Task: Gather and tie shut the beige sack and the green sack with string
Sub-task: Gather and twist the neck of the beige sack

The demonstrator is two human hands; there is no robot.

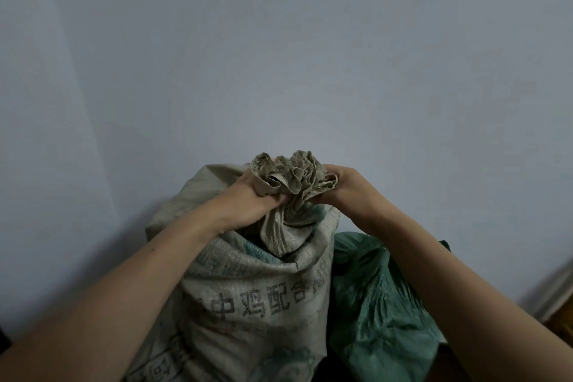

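Hands, 2 (pixel 248 195) (pixel 344 186), clutch 1 beige sack (pixel 257 282); 1 green sack (pixel 378 304) beside.

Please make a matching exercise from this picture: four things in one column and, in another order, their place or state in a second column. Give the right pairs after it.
Things:
1. beige sack
2. green sack
3. left hand
4. right hand

Place or state:
A. slumped low, untouched, to the right
B. grips the bunched top from the right side
C. upright, mouth gathered into a bunch
D. grips the bunched top from the left side

Pairs: 1-C, 2-A, 3-D, 4-B
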